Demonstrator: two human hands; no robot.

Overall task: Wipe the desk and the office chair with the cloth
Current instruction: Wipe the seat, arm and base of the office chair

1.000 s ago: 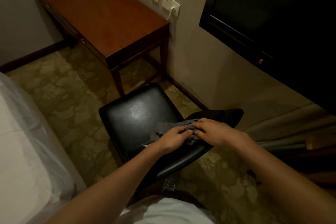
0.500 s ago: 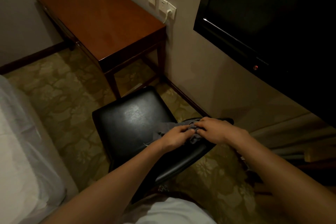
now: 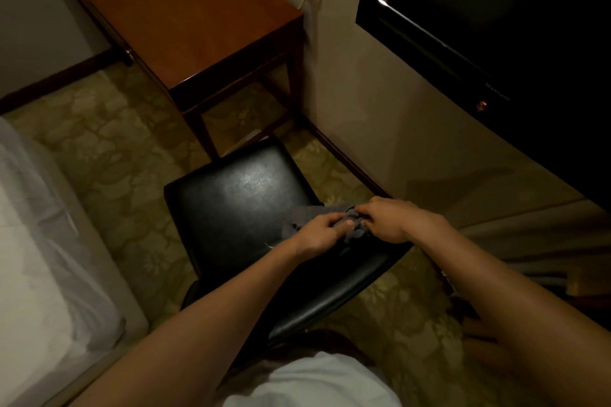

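At far left, the white-sheeted bed [image 3: 39,274] borders the patterned carpet and plays no part in the task. Right of it, and farther from you, stands the reddish-brown rectangular wooden desk [image 3: 185,10]. Its long axis runs away from you beside the wall, and its top is well apart from both hands.

Below the desk's near corner sits the black padded office chair [image 3: 238,208]. Most of its glossy seat is bare, and that bare area stretches to the left of your grip and away from you.

Your left hand [image 3: 319,233] rests over the seat's right portion, with its fingers curled into the grey crumpled cloth [image 3: 305,215]. The cloth lies on the seat between your two hands. It is bunched where the fingers meet, and one flatter flap trails left and away from you onto the seat.

Your right hand [image 3: 386,221] pinches the same bunch from the other side, close to the seat's right edge. Both hands therefore grip the cloth, almost touching each other.

The next move turns on one relation: the unwiped seat lies left of the bunch, on the left hand's side, so that hand appears better placed to lead a stroke. The desk calls for a longer reach forward and left.

At far right, the black flat television [image 3: 496,26] hangs on the wall, clear of the work.
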